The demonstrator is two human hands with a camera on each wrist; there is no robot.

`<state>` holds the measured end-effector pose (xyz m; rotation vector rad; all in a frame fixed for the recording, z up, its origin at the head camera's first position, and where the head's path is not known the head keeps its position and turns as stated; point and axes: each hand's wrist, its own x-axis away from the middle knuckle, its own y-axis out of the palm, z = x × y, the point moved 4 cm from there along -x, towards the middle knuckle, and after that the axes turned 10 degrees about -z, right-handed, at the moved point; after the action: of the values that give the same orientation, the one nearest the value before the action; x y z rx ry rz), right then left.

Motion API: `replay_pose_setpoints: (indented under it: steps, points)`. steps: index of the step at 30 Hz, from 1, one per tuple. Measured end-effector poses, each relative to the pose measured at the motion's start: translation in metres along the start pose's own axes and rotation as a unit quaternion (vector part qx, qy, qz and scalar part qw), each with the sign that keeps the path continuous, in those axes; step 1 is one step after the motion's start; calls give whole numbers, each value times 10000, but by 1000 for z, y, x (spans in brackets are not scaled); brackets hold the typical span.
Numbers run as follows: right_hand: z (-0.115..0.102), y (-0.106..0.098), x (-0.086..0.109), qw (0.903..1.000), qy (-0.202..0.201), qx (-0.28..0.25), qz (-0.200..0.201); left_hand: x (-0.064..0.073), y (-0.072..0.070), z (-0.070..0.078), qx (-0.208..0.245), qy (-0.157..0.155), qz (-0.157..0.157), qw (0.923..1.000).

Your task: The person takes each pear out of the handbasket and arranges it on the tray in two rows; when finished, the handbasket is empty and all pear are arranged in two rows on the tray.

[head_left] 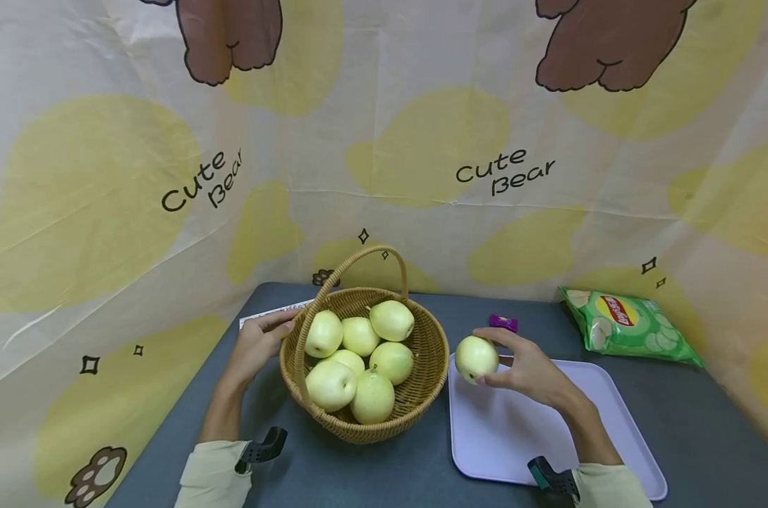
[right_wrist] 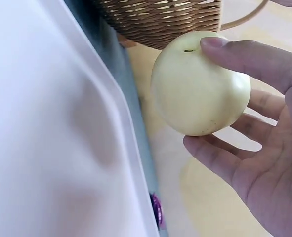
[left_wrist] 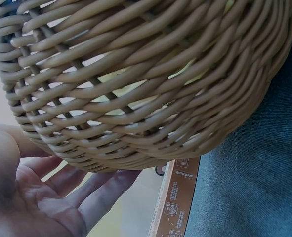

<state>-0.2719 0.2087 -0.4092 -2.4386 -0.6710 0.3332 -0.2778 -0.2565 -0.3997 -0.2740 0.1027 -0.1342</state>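
Observation:
Several pale yellow-green apples lie in a wicker basket with a tall arched handle. At the basket's left rim is my left hand; in the left wrist view its fingers reach fairly straight along the woven outside and touch it. Over the back left of a lilac tray, my right hand pinches one apple. In the right wrist view the thumb presses near the stem dimple of that apple, with fingertips at its underside and far side.
Behind the tray lies a small purple packet. A green chip bag is at the back right of the dark table. A flat printed strip shows behind the basket's left side. Patterned cloth hangs behind the table.

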Motion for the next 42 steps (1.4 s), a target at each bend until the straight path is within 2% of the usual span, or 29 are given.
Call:
replay_pose_setpoints:
  steps: [8,15,27,36,42]
  points:
    - [13,8,-5,9994,163,-9,-314,1,1,-1,97,-32,-53,9999]
    - [20,17,-11,9977,257,79,-622,1,0,0,88,-12,39,10000]
    - [20,26,-13,9978,400,-103,-516,1,-1,-1,-34,-38,-3,10000]
    - [20,30,-14,9984,193,-46,-536,1,0,-1,-60,3,-9,10000]
    - [20,28,-13,9985,281,9,-474,1,0,-1,-119,28,16,9999]
